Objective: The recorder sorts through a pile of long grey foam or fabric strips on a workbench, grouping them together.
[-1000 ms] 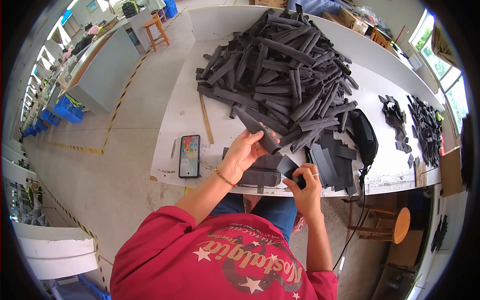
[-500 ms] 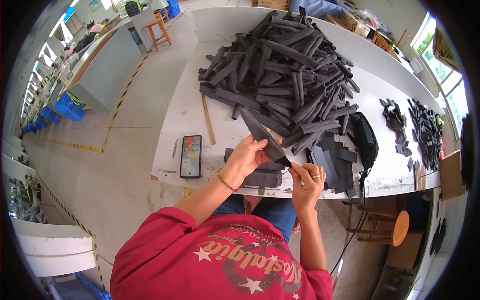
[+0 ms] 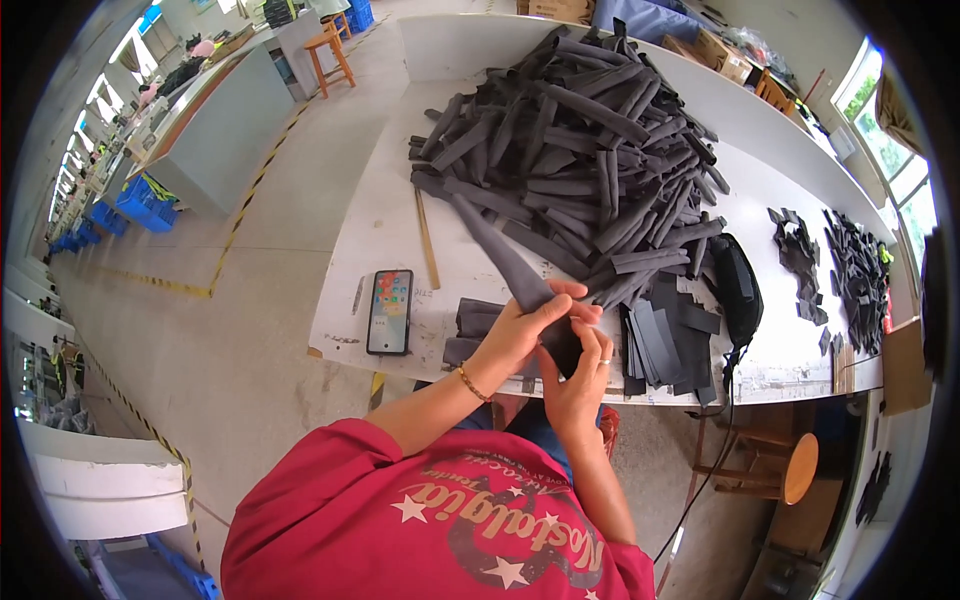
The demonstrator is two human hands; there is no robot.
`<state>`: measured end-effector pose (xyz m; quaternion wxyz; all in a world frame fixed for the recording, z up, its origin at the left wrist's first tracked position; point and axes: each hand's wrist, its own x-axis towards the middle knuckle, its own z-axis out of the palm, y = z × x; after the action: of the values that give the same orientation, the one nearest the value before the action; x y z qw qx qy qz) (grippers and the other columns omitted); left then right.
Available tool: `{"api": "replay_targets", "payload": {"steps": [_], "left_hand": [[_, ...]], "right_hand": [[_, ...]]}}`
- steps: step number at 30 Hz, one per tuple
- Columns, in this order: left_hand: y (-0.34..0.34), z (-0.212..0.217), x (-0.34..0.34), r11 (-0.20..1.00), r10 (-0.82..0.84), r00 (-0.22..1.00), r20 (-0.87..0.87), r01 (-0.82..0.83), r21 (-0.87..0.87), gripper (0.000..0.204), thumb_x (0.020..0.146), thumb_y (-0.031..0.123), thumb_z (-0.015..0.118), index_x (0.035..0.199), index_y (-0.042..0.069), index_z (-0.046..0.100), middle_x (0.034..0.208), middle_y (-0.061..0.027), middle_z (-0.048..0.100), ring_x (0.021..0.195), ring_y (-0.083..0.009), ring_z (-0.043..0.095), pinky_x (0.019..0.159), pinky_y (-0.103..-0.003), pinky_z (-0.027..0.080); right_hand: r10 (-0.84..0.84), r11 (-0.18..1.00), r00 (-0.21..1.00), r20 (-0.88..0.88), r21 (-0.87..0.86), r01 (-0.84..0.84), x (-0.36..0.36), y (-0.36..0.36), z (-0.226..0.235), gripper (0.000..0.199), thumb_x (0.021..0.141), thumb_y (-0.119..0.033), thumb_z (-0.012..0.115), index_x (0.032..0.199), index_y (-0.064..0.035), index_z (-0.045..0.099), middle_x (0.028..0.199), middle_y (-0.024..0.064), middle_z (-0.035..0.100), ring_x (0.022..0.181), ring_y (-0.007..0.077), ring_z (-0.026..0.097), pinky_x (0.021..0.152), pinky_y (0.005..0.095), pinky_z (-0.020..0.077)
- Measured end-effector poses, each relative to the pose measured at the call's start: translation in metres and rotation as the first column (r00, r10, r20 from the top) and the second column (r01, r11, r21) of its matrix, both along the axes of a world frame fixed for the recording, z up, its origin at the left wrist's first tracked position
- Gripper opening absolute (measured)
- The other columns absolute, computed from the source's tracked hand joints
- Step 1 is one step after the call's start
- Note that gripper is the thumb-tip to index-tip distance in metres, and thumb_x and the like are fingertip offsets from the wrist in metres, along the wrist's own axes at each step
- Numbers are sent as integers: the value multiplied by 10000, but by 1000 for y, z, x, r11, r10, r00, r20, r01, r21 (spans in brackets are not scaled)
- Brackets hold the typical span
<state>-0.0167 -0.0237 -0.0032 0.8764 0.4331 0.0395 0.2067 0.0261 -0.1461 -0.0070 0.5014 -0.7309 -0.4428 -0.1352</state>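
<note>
A long dark grey fabric tube (image 3: 497,252) slants over the near table edge, its far end by the pile. My left hand (image 3: 522,335) grips it near its lower end, thumb on top. Close against it, my right hand (image 3: 578,390) has its fingers curled at the dark lower end; part of that end is hidden by the fingers. Beyond both hands rises a big heap of similar grey fabric tubes (image 3: 580,190). Folded grey fabric pieces (image 3: 478,318) lie beneath my left hand. Right of my hands are flat dark strips (image 3: 652,345), fanned out.
On the white table (image 3: 350,270) lie a phone (image 3: 390,312) and a wooden stick (image 3: 426,240). A black pouch-like item (image 3: 737,290) with a cord sits at the right. Farther right are loose dark scraps (image 3: 798,262) and another dark pile (image 3: 860,280). A stool (image 3: 797,468) stands below.
My right hand has moved up and left, against my left hand at the tube's lower end. More of the tube's length now shows beyond my left hand. The view has shifted slightly.
</note>
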Motion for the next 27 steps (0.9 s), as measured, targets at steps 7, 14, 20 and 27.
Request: {"api": "replay_targets", "payload": {"steps": [7, 14, 20, 27], "left_hand": [[-20, -7, 0, 990, 27, 1000, 13, -25, -138, 224, 988, 194, 547, 1078, -5, 596, 1068, -168, 670, 1038, -242, 644, 960, -369, 486], [9, 4, -8, 978, 197, 980, 39, -193, -81, 267, 996, 234, 528, 1122, 10, 601, 1136, -205, 656, 1075, -259, 626, 971, -378, 463], [1, -4, -6, 959, 217, 975, -46, -222, -177, 324, 1005, 282, 511, 1135, -1, 597, 1110, -171, 677, 1026, -208, 624, 922, -353, 471], [5, -4, -9, 908, 159, 987, -33, -159, -389, 285, 1012, 268, 489, 1146, 27, 558, 1078, -134, 680, 1183, -294, 569, 991, -441, 460]], "right_hand": [[127, 991, 991, 28, -48, -126, 9, -5, -13, 392, 774, 24, 708, 1113, -20, 516, 1098, 217, 537, 971, 404, 555, 799, 439, 476], [119, 969, 989, -86, -207, -135, 10, -21, -6, 317, 777, -9, 719, 1047, -29, 556, 1068, 176, 557, 897, 374, 599, 701, 432, 510], [202, 970, 975, -94, -120, -212, 18, -11, 0, 253, 799, -13, 708, 1002, -42, 559, 1087, 166, 566, 868, 358, 612, 658, 415, 508], [179, 973, 979, -94, -128, -190, 17, -21, -5, 145, 795, 15, 715, 912, -10, 633, 1010, 147, 615, 778, 288, 633, 660, 342, 515]]}}
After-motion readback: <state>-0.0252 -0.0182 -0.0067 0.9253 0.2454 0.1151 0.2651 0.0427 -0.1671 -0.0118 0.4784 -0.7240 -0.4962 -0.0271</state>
